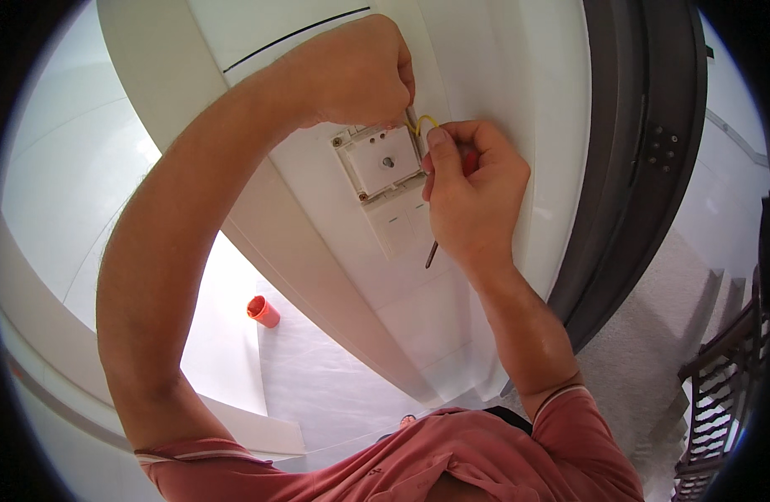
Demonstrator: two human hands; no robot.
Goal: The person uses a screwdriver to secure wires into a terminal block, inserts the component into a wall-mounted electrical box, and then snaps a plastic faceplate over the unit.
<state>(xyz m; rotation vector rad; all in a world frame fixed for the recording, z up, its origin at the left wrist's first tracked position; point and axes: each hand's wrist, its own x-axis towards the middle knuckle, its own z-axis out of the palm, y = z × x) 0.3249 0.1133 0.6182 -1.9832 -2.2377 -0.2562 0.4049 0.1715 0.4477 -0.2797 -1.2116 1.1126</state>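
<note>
A white wall plate [375, 166] with a central shaft and corner screws is fixed to the pale wall, above a flat switch panel [395, 222]. My left hand [361, 71] is closed just above the plate's top edge, its fingertips turned away, so what they grip is hidden. A looped yellow wire [424, 119] runs from the plate's upper right to my right thumb. My right hand [477, 184], beside the plate, is closed round a red-handled screwdriver [432, 255], whose metal shaft points downward below the fingers; the thumb also presses on or near the wire.
A pale door frame [318, 284] borders a bright tiled room at left, where a red container [263, 311] stands. To the right are a dark door frame [619, 192], steps [723, 289] and a dark wooden railing [707, 393].
</note>
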